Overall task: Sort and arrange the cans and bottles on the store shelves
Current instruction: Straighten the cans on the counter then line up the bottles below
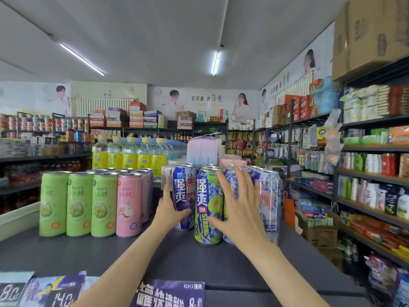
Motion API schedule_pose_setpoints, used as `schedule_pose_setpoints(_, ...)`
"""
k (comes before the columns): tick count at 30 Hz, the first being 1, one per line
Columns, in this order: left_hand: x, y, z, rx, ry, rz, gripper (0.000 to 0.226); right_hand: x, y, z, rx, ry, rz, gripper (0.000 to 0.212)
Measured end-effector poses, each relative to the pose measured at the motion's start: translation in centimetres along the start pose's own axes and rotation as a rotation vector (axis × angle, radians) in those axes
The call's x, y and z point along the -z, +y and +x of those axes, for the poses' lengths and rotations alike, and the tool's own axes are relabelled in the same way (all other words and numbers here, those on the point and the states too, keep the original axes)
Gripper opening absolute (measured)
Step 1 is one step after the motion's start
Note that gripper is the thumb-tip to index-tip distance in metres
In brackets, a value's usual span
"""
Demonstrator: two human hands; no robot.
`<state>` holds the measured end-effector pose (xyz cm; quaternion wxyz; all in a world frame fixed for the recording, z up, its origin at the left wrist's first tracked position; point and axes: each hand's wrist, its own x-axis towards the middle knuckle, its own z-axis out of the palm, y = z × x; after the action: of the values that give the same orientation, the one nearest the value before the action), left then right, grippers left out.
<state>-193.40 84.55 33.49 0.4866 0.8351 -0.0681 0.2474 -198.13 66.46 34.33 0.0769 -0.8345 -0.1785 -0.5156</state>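
On the dark shelf top (168, 258) stand several tall cans. My left hand (169, 207) grips a purple-blue can (184, 187) from its left side, thumb across the front. My right hand (239, 204) is spread with straight fingers in front of the blue-and-green melon can (208, 209) and the pale blue cans (269, 196) to its right; whether it touches them I cannot tell. To the left stands a row of three green cans (79, 202) and pink cans (129, 204), with more cans behind them.
Yellow-labelled bottles (130, 154) line up behind the cans, next to a pale pink carton (202, 149). Price signs (168, 293) hang on the shelf's front edge. Stocked shelves (374, 173) run along the right aisle, with cardboard boxes (371, 34) on top. A pale tray edge (17, 218) lies at the left.
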Motion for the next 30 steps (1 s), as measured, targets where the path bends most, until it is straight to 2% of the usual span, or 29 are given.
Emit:
schedule_pose_setpoints(5,-0.4,-0.6,1.2,-0.049,-0.038,-0.038,0.117,-2.4,0.3,0.8,0.019,0.016,-0.113,0.115)
schedule_pose_setpoints(8,0.4,-0.2,1.3,-0.066,-0.067,-0.027,0.116,-2.1,0.3,1.4,0.024,0.01,-0.091,0.111)
schedule_pose_setpoints(11,1.0,-0.2,-0.2,-0.097,-0.093,-0.018,0.114,-2.0,0.0,0.6,0.028,-0.061,-0.02,0.108)
schedule_pose_setpoints(18,2.2,0.8,-3.2,-0.162,-0.105,-0.025,0.111,-2.1,0.0,0.4,0.01,-0.048,-0.025,0.106)
schedule_pose_setpoints(30,2.4,0.3,-3.7,-0.128,-0.167,-0.074,0.119,-2.1,-0.3,0.4,0.011,0.004,-0.054,0.107)
